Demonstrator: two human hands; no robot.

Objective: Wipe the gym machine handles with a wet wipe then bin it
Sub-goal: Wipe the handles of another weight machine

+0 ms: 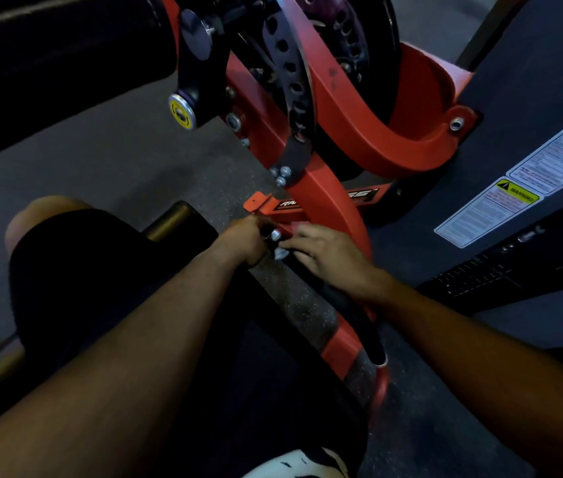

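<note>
A black handle bar point(364, 315) runs along the red machine frame point(328, 201), low beside the seat. My right hand point(328, 257) lies over its upper end, fingers fairly straight and pressed onto it. A small pale patch point(279, 254) shows under those fingertips; whether it is the wet wipe or a metal cap I cannot tell. My left hand point(245, 241) curls round a small black knob with a silver tip point(271, 234), right beside the right fingertips. No bin is in view.
A curved perforated steel plate point(293, 81) and red shroud point(411, 139) rise ahead. At the right stands a dark weight-stack cover with a warning label point(500, 208). My knee in black shorts point(66, 243) is at left, above grey speckled floor point(135, 160).
</note>
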